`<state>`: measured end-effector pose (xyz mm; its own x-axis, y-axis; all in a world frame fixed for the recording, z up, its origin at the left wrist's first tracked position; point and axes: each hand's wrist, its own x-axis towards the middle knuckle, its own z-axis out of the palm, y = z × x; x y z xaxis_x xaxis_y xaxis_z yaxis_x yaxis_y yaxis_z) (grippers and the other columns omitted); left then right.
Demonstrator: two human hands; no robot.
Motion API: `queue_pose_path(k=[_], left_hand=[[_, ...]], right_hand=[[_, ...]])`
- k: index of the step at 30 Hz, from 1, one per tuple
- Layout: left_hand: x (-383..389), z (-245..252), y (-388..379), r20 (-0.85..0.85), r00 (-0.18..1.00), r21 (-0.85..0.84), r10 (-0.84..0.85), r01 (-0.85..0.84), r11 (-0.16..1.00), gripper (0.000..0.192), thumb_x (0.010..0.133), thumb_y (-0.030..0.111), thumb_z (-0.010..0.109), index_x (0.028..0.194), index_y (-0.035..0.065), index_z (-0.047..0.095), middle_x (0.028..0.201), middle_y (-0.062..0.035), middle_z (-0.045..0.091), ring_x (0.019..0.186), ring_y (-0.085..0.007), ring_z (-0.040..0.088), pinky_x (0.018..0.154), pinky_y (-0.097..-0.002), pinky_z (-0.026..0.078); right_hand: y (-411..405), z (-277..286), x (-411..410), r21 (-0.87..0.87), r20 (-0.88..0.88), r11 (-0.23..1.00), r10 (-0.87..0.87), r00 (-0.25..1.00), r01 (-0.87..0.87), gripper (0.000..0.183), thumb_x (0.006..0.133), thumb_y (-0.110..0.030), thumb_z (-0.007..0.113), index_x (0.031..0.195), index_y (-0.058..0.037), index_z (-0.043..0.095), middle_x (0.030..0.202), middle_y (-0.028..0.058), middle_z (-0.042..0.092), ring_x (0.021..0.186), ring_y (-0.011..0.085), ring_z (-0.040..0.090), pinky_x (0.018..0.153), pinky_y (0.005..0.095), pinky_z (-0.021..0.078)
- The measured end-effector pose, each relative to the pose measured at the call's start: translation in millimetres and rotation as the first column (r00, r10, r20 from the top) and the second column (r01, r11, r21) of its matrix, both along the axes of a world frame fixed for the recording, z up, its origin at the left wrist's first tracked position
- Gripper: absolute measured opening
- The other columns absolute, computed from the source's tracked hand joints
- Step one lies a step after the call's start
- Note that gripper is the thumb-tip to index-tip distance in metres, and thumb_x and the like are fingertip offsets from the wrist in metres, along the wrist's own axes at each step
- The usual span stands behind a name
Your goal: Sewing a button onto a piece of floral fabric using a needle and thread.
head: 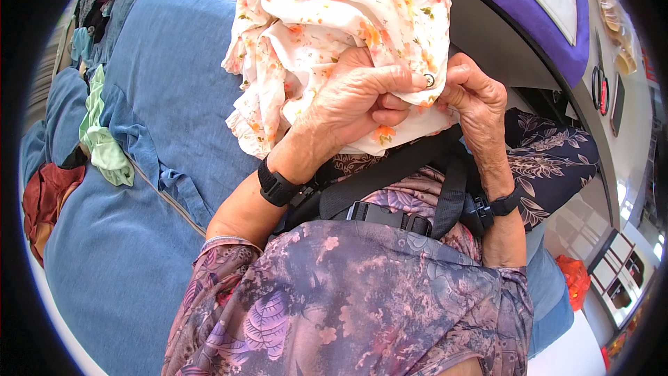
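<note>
A white garment or cloth (313, 26) with an orange floral print lies bunched over my lap. My left hand (360, 94) grips it, the thumb pressed beside a small dark-rimmed round button (429, 80) near the cloth's edge. Just right of that button, my right hand (472, 86) pinches at the same edge with thumb and forefinger. Whether a needle or thread sits between those right fingertips is too small to tell. Folds of the cloth hide some of my left fingers.
Blue-covered sofa seating (167, 62) lies on the left, with a pale green cloth (102, 136) and a reddish-brown cloth (52, 193). At the right, a table (608, 130) bears a purple cloth (563, 57), black-handled scissors (598, 83) and a plastic package (618, 31). A red bag (573, 279) is lower right.
</note>
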<state>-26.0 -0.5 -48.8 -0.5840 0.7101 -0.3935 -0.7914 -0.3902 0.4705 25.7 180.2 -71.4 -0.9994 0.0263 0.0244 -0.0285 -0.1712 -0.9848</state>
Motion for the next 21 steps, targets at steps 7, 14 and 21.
queue_pose_path(k=[7, 14, 21], left_hand=[[1.0, -1.4, -0.9, 0.029, 0.999, 0.026, 0.024, -0.024, 0.999, 0.023, 0.082, -0.001, 0.06, 0.104, -0.0017, 0.053, 0.075, -0.0025, 0.054, 0.049, -0.0039, 0.035, 0.041, -0.0177, 0.027], [1.5, 4.3, 2.2, 0.006, 0.999, -0.031, 0.038, -0.037, 0.999, 0.009, 0.079, 0.0, 0.063, 0.086, -0.0007, 0.057, 0.067, 0.0014, 0.049, 0.047, -0.0024, 0.034, 0.039, -0.0175, 0.023], [0.9, 5.9, 3.0, -0.014, 0.999, -0.049, 0.039, -0.04, 0.998, 0.009, 0.078, 0.0, 0.063, 0.085, -0.0015, 0.057, 0.068, -0.0022, 0.053, 0.046, -0.0026, 0.035, 0.039, -0.0172, 0.024]], right_hand=[[0.4, -1.0, -0.2, 0.013, 0.008, 1.0, -0.002, 1.0, 0.001, 0.009, 0.076, 0.001, 0.067, 0.085, 0.0013, 0.066, 0.075, -0.0018, 0.052, 0.063, 0.0046, 0.049, 0.055, 0.0167, 0.0414], [-1.0, -1.2, 0.5, 0.011, -0.015, 1.0, -0.006, 1.0, 0.006, 0.009, 0.076, 0.002, 0.066, 0.085, 0.0014, 0.065, 0.074, -0.0011, 0.052, 0.062, 0.0055, 0.049, 0.055, 0.0172, 0.0413], [1.3, -1.4, 2.1, 0.065, -0.041, 0.998, 0.008, 0.999, -0.005, 0.005, 0.079, -0.001, 0.064, 0.083, 0.0006, 0.062, 0.077, 0.0014, 0.053, 0.065, 0.0082, 0.052, 0.055, 0.0207, 0.0438]])
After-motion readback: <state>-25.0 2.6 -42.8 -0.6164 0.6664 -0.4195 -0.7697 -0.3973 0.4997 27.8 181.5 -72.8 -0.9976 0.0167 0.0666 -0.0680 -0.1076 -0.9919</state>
